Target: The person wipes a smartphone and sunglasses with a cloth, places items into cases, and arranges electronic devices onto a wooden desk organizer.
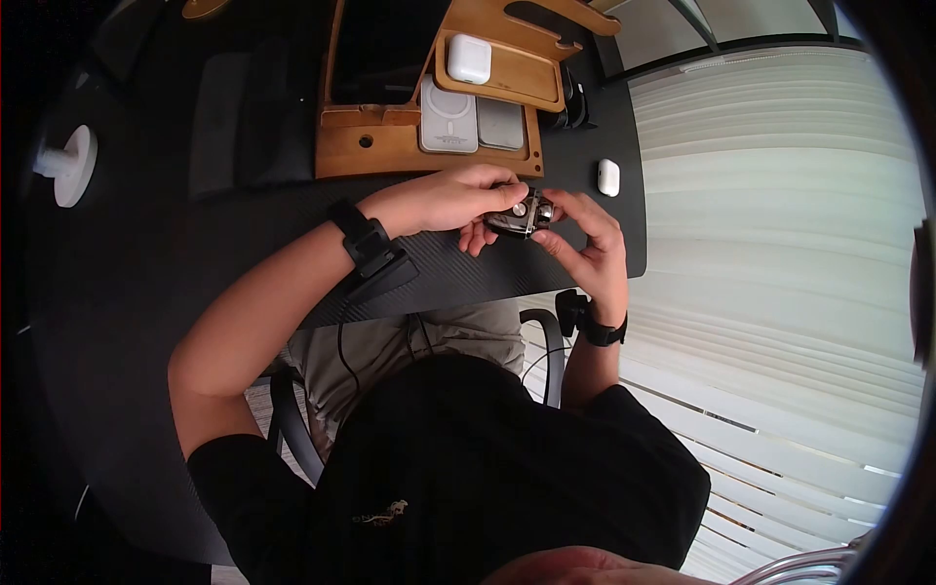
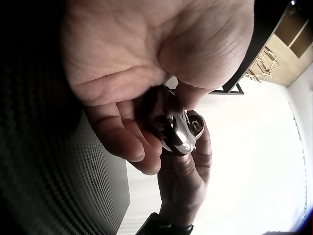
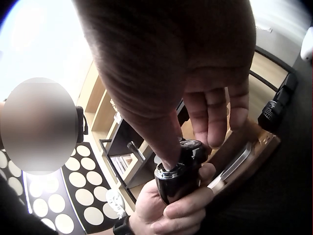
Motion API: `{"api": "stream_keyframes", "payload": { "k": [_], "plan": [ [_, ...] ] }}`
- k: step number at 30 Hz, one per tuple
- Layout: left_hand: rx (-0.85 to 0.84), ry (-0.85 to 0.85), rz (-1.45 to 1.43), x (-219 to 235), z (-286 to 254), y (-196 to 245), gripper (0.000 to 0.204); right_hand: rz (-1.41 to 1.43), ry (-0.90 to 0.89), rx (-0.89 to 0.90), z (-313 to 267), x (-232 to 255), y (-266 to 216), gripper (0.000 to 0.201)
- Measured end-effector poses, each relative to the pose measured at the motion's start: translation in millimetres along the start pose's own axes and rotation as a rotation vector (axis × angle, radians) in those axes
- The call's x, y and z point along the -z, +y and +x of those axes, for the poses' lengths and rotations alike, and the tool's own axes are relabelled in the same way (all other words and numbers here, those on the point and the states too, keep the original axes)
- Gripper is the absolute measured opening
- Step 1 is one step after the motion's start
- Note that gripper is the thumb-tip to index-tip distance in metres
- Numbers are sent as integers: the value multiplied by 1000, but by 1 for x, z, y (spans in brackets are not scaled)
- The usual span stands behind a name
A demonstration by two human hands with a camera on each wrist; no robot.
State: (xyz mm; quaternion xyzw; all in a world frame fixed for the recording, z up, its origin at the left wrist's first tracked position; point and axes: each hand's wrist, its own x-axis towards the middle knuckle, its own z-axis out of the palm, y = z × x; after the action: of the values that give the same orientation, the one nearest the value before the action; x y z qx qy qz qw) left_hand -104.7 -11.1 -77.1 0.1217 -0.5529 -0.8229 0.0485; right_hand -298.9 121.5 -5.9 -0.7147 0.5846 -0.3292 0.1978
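Both hands meet over the front of the dark desk [image 1: 439,263], around a small glossy black-and-chrome device [image 1: 515,220] that looks like a compact electric shaver. My left hand [image 1: 439,200] grips its black body [image 3: 178,190], fingers curled round it in the right wrist view. My right hand [image 1: 595,252] pinches the top end between thumb and fingers. There, a round head [image 3: 191,145] stands tilted aside from the body's chrome rim [image 3: 165,172], and the right thumb touches that rim. In the left wrist view the chrome end [image 2: 185,139] shows between both hands; the left fingers hide much of the body.
Behind the hands stands a wooden organizer [image 1: 341,156] with a dark tablet-like screen [image 1: 385,49], a white earbud case [image 1: 470,58] and a white magnetic power bank [image 1: 448,117]. Another white case [image 1: 608,177] lies near the desk's right edge. A white round-based stand [image 1: 76,166] is far left.
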Motion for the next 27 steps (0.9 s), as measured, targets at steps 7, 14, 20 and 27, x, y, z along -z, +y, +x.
{"api": "stream_keyframes", "payload": {
  "k": [7,14,20,27],
  "plan": [
    [0,-1,-5,0,0,1,46,3,-9,21,1,0,0,42],
    [8,2,-7,0,0,1,45,-3,-2,9,2,0,0,43],
    [5,5,-5,-1,0,1,46,-20,-8,-14,1,1,3,48],
    [11,-2,-11,0,0,0,46,-19,-18,0,-1,3,6,49]
  ]
}}
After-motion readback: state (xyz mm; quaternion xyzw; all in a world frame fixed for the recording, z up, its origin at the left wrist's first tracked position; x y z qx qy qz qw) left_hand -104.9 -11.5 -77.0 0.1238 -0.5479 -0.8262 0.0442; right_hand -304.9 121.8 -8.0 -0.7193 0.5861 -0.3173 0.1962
